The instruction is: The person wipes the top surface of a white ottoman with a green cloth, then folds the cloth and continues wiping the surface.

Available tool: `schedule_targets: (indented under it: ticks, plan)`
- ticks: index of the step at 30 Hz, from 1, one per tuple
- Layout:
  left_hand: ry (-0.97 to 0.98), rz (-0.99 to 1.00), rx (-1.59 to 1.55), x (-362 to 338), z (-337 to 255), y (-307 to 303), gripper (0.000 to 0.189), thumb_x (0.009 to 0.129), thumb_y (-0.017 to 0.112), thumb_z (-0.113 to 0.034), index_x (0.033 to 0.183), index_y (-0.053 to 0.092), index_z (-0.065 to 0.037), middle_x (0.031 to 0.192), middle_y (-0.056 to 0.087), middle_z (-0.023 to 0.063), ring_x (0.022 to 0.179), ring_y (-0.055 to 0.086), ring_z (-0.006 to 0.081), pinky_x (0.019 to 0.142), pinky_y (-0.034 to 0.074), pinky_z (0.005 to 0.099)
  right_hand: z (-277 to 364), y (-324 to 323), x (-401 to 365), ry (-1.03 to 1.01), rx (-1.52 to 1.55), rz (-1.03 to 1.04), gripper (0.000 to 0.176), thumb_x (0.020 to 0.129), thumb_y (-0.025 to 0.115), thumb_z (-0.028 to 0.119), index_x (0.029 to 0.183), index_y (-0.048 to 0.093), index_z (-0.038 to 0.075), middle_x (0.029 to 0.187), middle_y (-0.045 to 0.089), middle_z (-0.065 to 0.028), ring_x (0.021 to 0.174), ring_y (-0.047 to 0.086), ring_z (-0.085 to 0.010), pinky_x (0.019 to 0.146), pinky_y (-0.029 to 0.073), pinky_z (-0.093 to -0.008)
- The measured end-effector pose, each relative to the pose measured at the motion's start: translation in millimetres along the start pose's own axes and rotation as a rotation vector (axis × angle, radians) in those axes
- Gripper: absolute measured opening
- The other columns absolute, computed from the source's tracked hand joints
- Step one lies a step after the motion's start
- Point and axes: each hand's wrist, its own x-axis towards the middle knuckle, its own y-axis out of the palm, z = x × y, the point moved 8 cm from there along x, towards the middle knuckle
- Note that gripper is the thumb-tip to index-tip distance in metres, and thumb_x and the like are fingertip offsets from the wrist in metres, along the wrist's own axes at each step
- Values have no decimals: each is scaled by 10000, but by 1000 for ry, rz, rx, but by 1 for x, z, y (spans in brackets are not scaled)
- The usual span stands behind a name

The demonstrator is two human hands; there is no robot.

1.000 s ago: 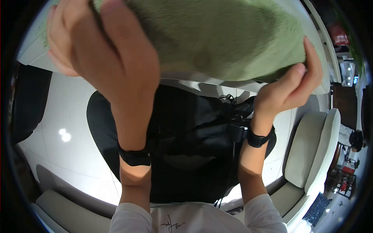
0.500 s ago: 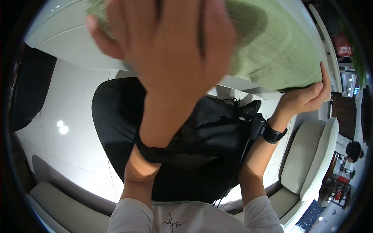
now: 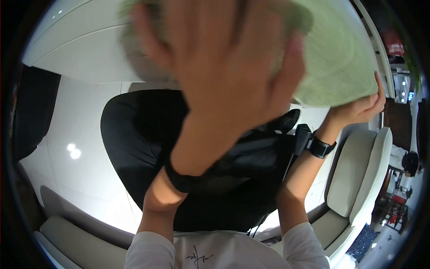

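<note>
A light green towel (image 3: 340, 58) lies along the white table edge at the top of the view. Close to the camera, my left hand (image 3: 224, 67) reaches over it with spread fingers, blurred by motion and hiding much of the cloth. Its fingertips run out of the top of the frame. At the towel's right-hand corner my right hand (image 3: 358, 110) is closed on the edge, one finger pointing up along the side. Dark bands circle both wrists.
The white table (image 3: 89, 40) stretches left from the towel. Below are my black-trousered legs (image 3: 134, 134) and a shiny tiled floor (image 3: 74, 121). A pale padded chair (image 3: 354, 175) stands at right, and a dark object (image 3: 38, 107) at far left.
My left hand has moved right over the towel, and the towel's left end has shifted right with it. My right hand stays at the corner, only slightly further right.
</note>
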Motion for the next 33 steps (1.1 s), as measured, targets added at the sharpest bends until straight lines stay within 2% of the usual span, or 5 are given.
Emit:
schedule_targets:
  ticks: [4, 11, 17, 24, 33]
  plan:
    - [11, 24, -34, -4, -4, -4, 393, 1092, 379, -300, 1270, 636, -62, 1257, 648, 133, 1166, 586, 312, 1075, 367, 471, -5, 1, -1, 194, 118, -17, 402, 1010, 404, 186, 1159, 725, -6, 1160, 712, -115, 1052, 620, -245, 963, 452, -388]
    - [-224, 90, -31, 5, 92, -21, 382, 1097, 392, -306, 1275, 640, -76, 1244, 656, 122, 1155, 592, 296, 1056, 381, 453, 92, 34, -17, -95, 260, 68, 341, 999, 474, 162, 1180, 721, 12, 1175, 721, -124, 1077, 621, -258, 1002, 426, -377]
    - [-83, -8, 8, 3, 49, -4, 324, 1079, 455, -255, 1260, 637, -58, 1202, 653, 138, 1139, 590, 296, 1011, 410, 437, 67, 27, -13, -164, 106, 27, 340, 989, 475, 166, 1172, 724, 22, 1140, 737, -123, 1063, 632, -271, 1004, 425, -373]
    - [6, 38, -48, -19, -15, 0, 319, 1074, 466, -254, 1262, 635, -59, 1207, 649, 139, 1140, 587, 299, 1008, 409, 440, 5, 7, -4, 326, 220, -60, 406, 1029, 372, 141, 1126, 731, -22, 1111, 731, -125, 869, 660, -170, 795, 509, -294]
    - [-167, 20, 46, -11, 88, -9, 314, 1069, 480, -252, 1264, 631, -59, 1214, 645, 141, 1142, 583, 302, 1003, 408, 445, 90, 32, -11, -115, 243, 70, 325, 1002, 445, 105, 1130, 705, -43, 1102, 728, -129, 955, 667, -193, 887, 504, -314]
